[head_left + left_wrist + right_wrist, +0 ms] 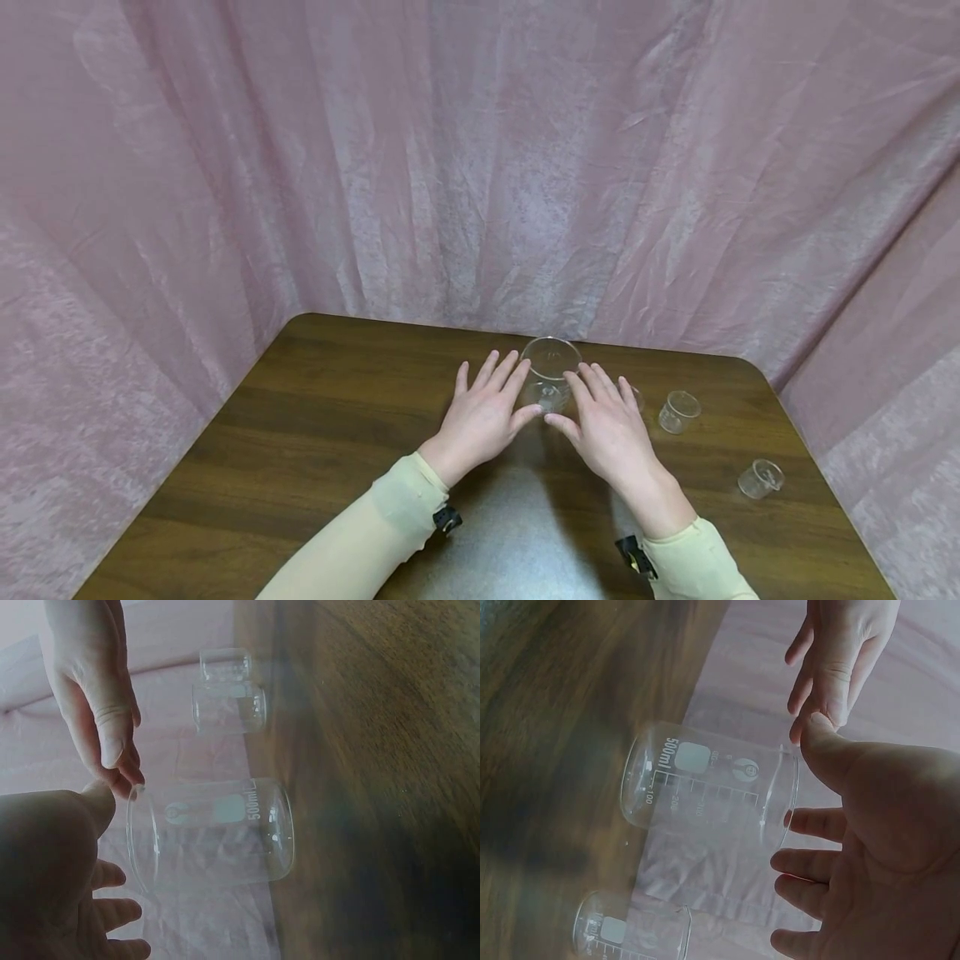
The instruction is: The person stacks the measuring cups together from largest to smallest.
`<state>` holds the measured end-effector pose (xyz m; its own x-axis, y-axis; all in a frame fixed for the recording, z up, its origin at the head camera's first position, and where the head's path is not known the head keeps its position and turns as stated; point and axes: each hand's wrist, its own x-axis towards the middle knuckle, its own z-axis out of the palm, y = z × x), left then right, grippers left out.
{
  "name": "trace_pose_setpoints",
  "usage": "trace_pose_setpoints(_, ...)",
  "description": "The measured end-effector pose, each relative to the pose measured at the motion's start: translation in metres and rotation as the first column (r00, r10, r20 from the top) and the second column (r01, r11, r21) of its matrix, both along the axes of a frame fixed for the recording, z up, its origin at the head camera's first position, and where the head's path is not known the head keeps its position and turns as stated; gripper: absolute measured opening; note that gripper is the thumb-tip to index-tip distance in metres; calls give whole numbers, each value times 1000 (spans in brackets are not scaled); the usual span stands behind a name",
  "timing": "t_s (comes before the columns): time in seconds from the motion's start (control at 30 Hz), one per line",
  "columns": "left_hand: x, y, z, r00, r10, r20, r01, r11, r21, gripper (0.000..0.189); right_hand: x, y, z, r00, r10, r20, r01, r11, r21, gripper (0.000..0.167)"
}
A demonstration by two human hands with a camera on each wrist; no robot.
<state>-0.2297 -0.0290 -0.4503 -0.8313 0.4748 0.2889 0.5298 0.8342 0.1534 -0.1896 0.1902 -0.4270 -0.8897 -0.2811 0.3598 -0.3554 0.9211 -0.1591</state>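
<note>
A large clear glass beaker (551,367) marked 500ml (705,784) stands upright near the table's back edge. My left hand (483,421) is at its left side, fingers spread and mostly straight. On the other side is my right hand (611,433), its fingers likewise extended. Both hands are level with the beaker's rim (142,840), and the thumbs point toward each other in front of it. Whether any fingertip touches the glass I cannot tell. Neither hand grips anything.
To the right stand a smaller beaker (679,412) and, nearer the table's right edge, another small one (761,479). A further beaker (637,398) is mostly hidden behind the right hand. Pink curtains (480,167) surround the brown wooden table (300,433).
</note>
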Motion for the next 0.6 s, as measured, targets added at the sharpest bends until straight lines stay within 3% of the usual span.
trace_pose_setpoints(0.6,11,-10,-7,1000,8,20,-9,999,35,78,9,-6,-5,999,31,8,-31,999,-9,77)
